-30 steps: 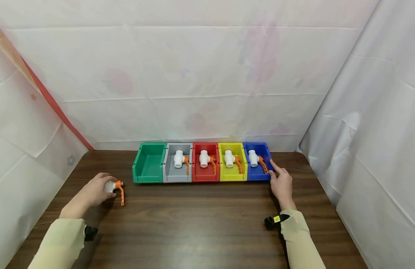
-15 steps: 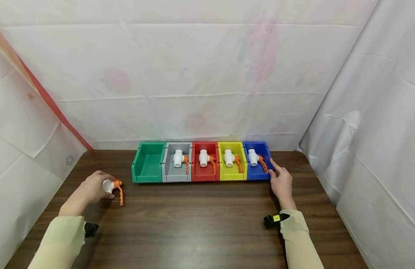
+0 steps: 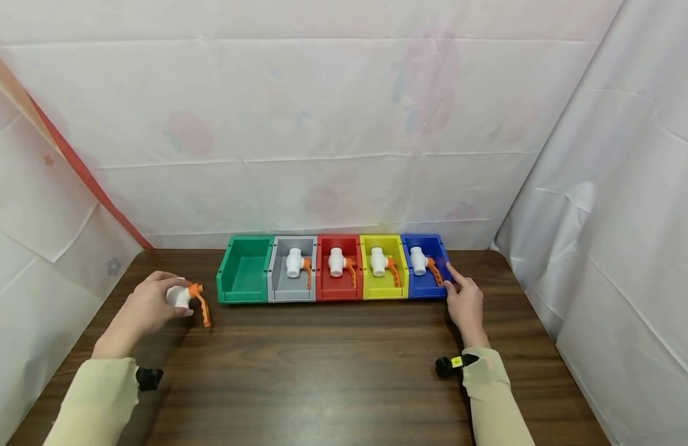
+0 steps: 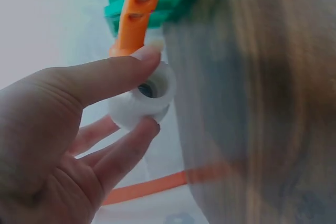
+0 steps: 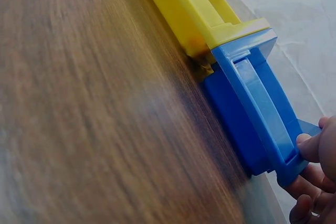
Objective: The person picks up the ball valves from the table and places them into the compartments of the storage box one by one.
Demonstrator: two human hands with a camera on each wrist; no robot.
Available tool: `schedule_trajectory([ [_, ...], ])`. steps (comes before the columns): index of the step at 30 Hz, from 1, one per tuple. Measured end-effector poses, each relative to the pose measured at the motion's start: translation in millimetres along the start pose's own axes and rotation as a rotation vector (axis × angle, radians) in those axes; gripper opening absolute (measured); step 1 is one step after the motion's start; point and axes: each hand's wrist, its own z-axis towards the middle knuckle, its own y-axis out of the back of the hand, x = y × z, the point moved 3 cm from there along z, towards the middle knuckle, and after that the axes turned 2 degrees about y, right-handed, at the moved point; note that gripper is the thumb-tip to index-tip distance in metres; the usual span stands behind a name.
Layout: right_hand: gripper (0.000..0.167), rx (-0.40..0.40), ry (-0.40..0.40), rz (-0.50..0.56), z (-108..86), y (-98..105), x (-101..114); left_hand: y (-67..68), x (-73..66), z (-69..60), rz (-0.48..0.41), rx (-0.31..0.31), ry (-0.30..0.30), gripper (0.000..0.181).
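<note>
In the head view my left hand (image 3: 145, 308) holds a white ball valve (image 3: 179, 297) with an orange lever above the table's left side. The left wrist view shows thumb and fingers pinching the valve's white body (image 4: 125, 109), its round opening visible and the orange lever (image 4: 135, 17) pointing up in that view. At the right end of the bin row, my right hand (image 3: 465, 308) grips the side of the blue bin (image 3: 427, 293). Its thumb lies on the rim, with the other fingers outside the bin (image 5: 231, 114). A similar valve (image 3: 419, 261) lies inside that bin.
A green bin (image 3: 245, 272) with nothing in it stands at the row's left end. The grey bin (image 3: 278, 290), red bin (image 3: 330, 295) and yellow bin (image 3: 380, 293) hold one valve each. Brown wooden table (image 3: 321, 371) lies in front; white curtains (image 3: 321, 124) hang behind and beside.
My left hand has lifted the valve slightly away from me, and its lever has swung a little rightward. The right hand stays at the blue bin.
</note>
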Motion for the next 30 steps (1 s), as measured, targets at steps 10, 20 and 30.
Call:
schedule_trajectory([
  [10, 0.046, -0.002, 0.017, 0.006, -2.0, -1, -2, 22.2, -39.7, 3.9, -0.037, -0.224, -0.06, 0.057],
  [20, 0.046, -0.009, 0.021, -0.011, 0.8, 0, -2, 22.5, -75.8, 23.0, -0.058, -0.347, -0.089, 0.052],
  [30, 0.046, -0.007, 0.018, -0.005, 0.2, -2, -2, -2.5, -91.8, 50.7, -0.044, -0.359, -0.116, 0.053],
])
